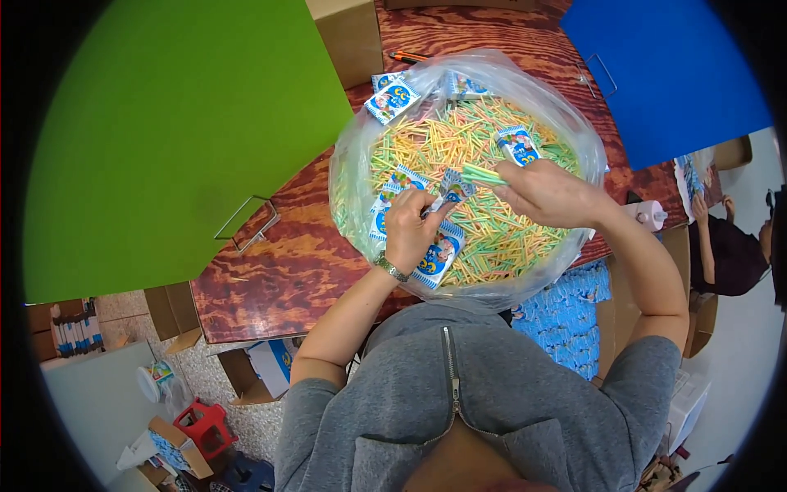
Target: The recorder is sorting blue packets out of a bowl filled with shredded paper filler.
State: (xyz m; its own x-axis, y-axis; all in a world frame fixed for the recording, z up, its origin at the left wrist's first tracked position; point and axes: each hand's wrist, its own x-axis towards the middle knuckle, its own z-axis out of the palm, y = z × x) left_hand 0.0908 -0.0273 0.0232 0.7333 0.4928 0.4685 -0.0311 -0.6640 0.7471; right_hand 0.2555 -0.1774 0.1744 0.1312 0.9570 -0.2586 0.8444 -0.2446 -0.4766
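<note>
A large clear plastic bag [352, 156] lies open on the wooden table [287, 262], filled with thin sticks [475, 221] in yellow, green, orange and pink. My left hand [410, 230] holds a small blue-and-white packet [452, 189] by its mouth, with more such packets [438, 254] tucked under the palm. My right hand [545, 193] pinches a small bunch of green sticks [482, 174] whose tips touch that packet's opening. More of these blue packets [392, 100] lie on the sticks near the bag's far rim.
A green board [164, 139] leans at the left and a blue board [672, 74] at the upper right, each with a wire handle. A cardboard box [352, 37] and an orange pen [407, 56] lie beyond the bag. Stacked blue packets [570, 320] fill a box at my right. Another person [730, 246] sits far right.
</note>
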